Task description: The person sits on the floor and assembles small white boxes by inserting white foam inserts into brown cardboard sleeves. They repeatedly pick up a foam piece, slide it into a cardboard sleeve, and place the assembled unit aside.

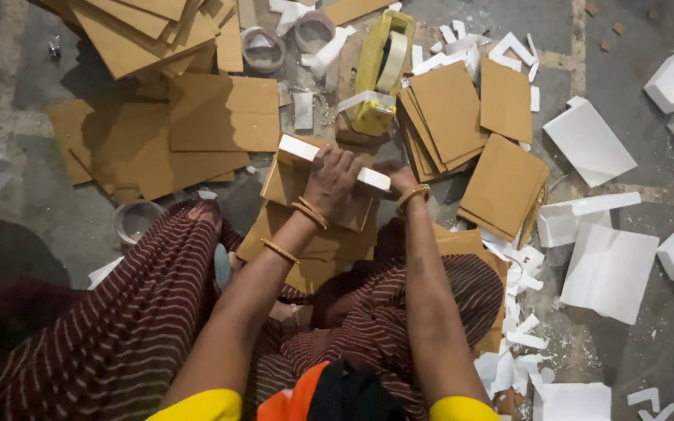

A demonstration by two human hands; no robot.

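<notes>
Left hand [331,181] lies clenched over the top of a white foam block [298,147], pressing it against a piece of brown cardboard [290,187] held just beneath. Only the block's two ends show on either side of this hand; its long axis runs from upper left to lower right. The right hand [394,178] sits at the block's lower right end, touching it, mostly hidden behind the block and the left hand, so I cannot tell whether it is clenched or loose. The left hand is the one more fully on the block.

Just beyond the block stands a yellow tape dispenser [380,74] with a roll of clear tape, upright on the floor [33,164]. To the right of the block lie stacks of cardboard squares [450,113] and loose white foam sheets [590,140]. To its left, more cardboard sheets [220,113] are spread, with a tape roll [136,220] near the person's knee.
</notes>
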